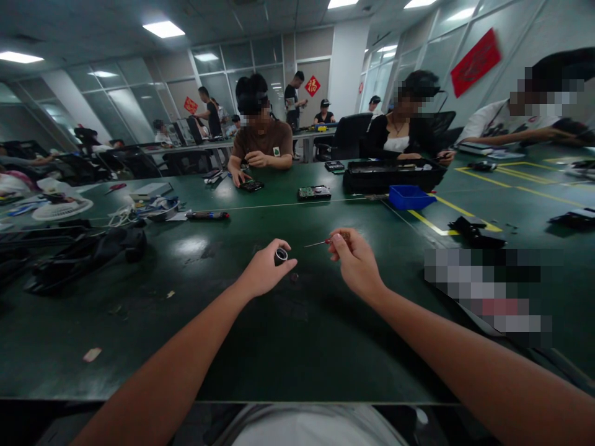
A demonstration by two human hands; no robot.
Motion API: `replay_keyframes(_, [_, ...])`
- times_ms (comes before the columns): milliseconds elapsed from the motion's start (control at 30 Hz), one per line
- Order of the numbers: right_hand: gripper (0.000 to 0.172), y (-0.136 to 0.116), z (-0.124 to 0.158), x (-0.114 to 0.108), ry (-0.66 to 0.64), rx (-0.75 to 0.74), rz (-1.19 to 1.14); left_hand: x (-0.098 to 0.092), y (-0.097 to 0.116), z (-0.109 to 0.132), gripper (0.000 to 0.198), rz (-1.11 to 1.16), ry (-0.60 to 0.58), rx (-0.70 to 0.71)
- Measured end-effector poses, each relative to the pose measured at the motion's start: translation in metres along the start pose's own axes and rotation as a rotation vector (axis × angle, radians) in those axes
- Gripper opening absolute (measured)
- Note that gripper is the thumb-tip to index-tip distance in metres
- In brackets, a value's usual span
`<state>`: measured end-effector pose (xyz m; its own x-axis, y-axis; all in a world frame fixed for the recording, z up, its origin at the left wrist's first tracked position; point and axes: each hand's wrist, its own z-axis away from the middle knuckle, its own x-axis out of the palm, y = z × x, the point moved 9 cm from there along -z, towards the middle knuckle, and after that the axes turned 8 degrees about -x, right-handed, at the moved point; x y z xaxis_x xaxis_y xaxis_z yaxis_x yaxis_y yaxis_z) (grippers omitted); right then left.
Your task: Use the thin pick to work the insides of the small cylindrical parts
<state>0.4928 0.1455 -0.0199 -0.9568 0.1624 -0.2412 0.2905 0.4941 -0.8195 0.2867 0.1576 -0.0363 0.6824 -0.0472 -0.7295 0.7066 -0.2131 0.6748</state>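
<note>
My left hand (266,270) is closed around a small black cylinder (281,256) with a silvery ring at its open end, which faces up and toward the right. My right hand (354,259) pinches the reddish handle of a thin screwdriver (318,244). The screwdriver's shaft points left toward the cylinder, and a gap separates its tip from my left hand. Both hands are held over the green tabletop (297,347), close to its middle. What exactly the cylinder belongs to I cannot make out.
Across the table, a person in brown (263,139) handles a hard drive (251,185). Another hard drive (314,193), a blue bin (411,197) and a long black casing (393,178) lie ahead. Black plastic parts (93,251) and a pen-like tool (207,215) are at left.
</note>
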Motion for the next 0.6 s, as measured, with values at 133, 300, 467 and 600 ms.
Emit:
replay_keyframes(133, [0.026, 0.004, 0.0, 0.003, -0.015, 0.0, -0.003, 0.02, 0.004, 0.002, 0.031, -0.22, -0.17, 0.073])
replay_keyframes(300, [0.028, 0.005, 0.001, 0.004, -0.02, 0.001, -0.01, 0.038, -0.001, 0.006, 0.032, -0.345, -0.339, 0.07])
replay_keyframes(467, [0.027, 0.003, 0.001, 0.004, -0.022, 0.009, -0.011, 0.036, 0.001, 0.006, 0.026, -0.338, -0.313, 0.107])
replay_keyframes(600, [0.027, 0.005, 0.001, 0.005, -0.032, 0.013, -0.022, 0.026, -0.003, 0.002, 0.026, -0.212, -0.234, 0.058])
